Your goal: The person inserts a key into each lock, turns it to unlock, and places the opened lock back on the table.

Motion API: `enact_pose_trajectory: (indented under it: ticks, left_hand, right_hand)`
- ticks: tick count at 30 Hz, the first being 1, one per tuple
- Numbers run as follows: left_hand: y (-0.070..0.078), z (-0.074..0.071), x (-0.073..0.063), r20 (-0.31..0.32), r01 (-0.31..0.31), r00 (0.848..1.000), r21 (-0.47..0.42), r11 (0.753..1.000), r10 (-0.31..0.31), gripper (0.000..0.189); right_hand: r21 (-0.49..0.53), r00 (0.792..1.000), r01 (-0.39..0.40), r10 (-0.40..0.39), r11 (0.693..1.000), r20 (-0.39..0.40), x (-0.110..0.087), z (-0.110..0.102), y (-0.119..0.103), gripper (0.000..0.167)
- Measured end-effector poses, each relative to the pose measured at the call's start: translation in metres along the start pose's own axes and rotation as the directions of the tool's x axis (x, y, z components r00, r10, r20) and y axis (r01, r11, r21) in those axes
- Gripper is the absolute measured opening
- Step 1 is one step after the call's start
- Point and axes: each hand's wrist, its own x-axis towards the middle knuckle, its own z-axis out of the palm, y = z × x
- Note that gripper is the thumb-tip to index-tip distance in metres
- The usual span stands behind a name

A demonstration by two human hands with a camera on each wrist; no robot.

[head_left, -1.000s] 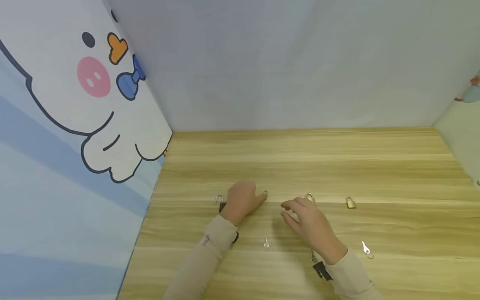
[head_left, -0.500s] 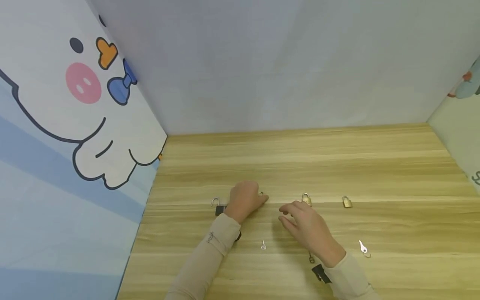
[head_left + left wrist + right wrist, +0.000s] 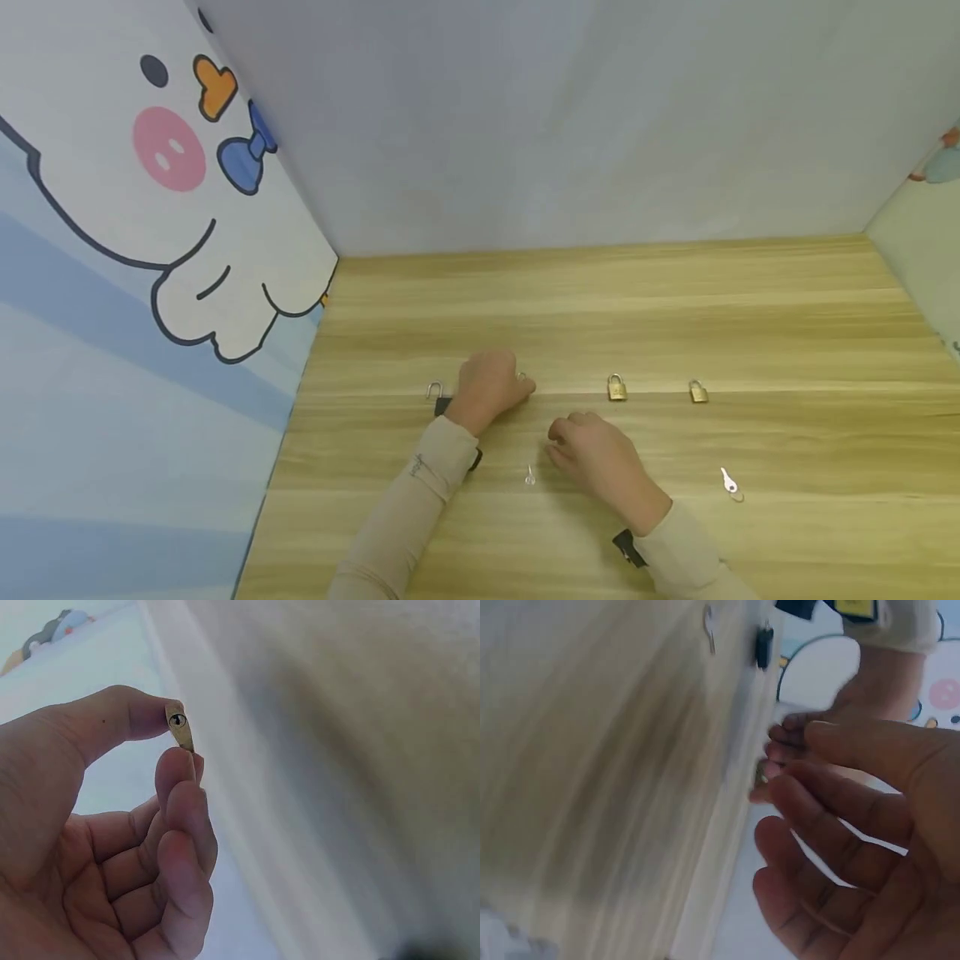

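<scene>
My left hand [image 3: 491,390] pinches a small brass padlock [image 3: 178,726] between thumb and index finger. The keyhole end of that padlock faces the left wrist camera; in the head view the hand covers most of it. My right hand [image 3: 603,458] hovers over the table with loosely bent fingers, and nothing shows between its thumb and fingers [image 3: 787,795]. Just left of the right hand lies a small key [image 3: 530,476]. Beside the left wrist is a black padlock [image 3: 443,406] with its shackle raised, partly covered by that hand.
Two brass padlocks [image 3: 617,388] [image 3: 698,392] stand apart to the right of the hands, on the wooden table [image 3: 600,308]. A silver key [image 3: 729,482] with a ring lies at the right. A cartoon-printed wall [image 3: 225,292] borders the left side.
My right hand has moved left and its fingers have drawn closer together, uncovering the nearer brass padlock. A key near the right wrist is now hidden. The left hand keeps its pinch.
</scene>
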Motion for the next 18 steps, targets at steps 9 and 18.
enact_pose_trajectory:
  ticks: [9, 18]
  left_hand:
    - [-0.002, -0.027, -0.019, -0.057, 0.005, 0.998, -0.070, 0.998, -0.009, 0.051]
    - [-0.007, -0.028, -0.027, -0.065, 0.003, 0.998, -0.089, 0.996, -0.009, 0.050]
  right_hand:
    - [-0.088, 0.982, -0.069, 0.083, 0.994, 0.168, 0.000, 0.025, -0.021, 0.027]
    - [-0.162, 0.974, -0.093, 0.124, 0.982, 0.191, 0.003, 0.033, -0.030, 0.025]
